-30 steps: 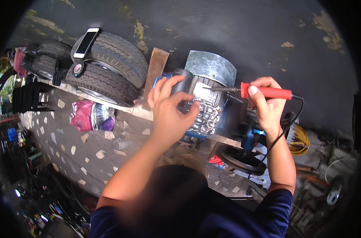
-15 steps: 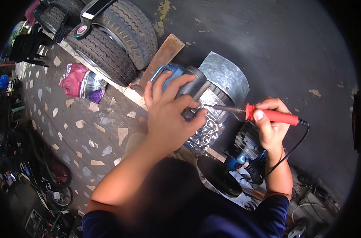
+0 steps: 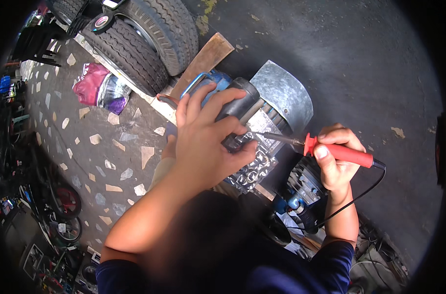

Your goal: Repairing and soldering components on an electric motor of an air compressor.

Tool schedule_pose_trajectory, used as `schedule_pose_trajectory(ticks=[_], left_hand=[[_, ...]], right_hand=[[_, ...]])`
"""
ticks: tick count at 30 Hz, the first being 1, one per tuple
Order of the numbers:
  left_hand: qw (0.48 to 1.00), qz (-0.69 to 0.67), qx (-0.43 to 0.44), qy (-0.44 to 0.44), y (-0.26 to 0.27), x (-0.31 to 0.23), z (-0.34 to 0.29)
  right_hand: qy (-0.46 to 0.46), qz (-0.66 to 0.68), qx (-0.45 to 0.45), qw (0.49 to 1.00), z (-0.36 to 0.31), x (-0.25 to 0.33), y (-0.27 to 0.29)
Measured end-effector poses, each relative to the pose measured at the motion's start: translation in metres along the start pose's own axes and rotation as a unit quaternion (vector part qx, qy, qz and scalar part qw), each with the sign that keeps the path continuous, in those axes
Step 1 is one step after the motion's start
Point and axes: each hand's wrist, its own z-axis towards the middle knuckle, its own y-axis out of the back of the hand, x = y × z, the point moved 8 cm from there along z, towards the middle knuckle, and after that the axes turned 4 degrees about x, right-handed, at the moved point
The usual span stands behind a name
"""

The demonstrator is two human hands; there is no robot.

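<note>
My left hand [image 3: 203,132] is closed over a black cylindrical part [image 3: 240,95], fingers spread along it. Its thumb and index finger pinch a small dark piece at the lower end, mostly hidden by the hand. In my right hand [image 3: 338,161] is a soldering iron [image 3: 352,156] with a red handle, held like a pen. The iron's metal shank points left, its tip close to the left index fingertip; whether it touches anything I cannot tell. Beneath lie a silvery metal block [image 3: 263,122] and a shiny, bumpy metallic-looking piece [image 3: 255,169].
Behind the work stands a curved grey metal sheet [image 3: 284,93], with a wooden board [image 3: 203,61] to its left. Tyres [image 3: 130,51] lie at the upper left, near a pink and purple bag [image 3: 93,85]. A blue-and-grey machine [image 3: 304,181] sits below my right hand, beside the iron's black cord [image 3: 352,196].
The view has shifted a little, so the tyres and bag sit higher. My right hand and the iron appear slightly lower and farther right, with the tip still by my left fingers.
</note>
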Motion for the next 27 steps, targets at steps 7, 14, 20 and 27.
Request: schedule_pose_trajectory(ticks=[7,14,20,27], left_hand=[[1.0,0.0,-0.005,0.0,0.0002,-0.0002,-0.0009],[1.0,-0.001,-0.006,0.005,0.0009,-0.0006,-0.0009],[1.0,0.002,-0.007,0.003,0.0007,-0.0002,-0.0012],[1.0,-0.003,-0.011,0.003,-0.0001,0.0009,-0.0016]], right_hand=[[0.0,-0.007,0.009,1.0,-0.0011,-0.0008,0.0002],[0.006,-0.006,0.007,1.0,0.0007,-0.001,-0.0003],[-0.005,0.007,0.004,1.0,0.0028,0.0,-0.0022],[0.0,0.01,0.016,1.0,0.006,0.0007,-0.0039]])
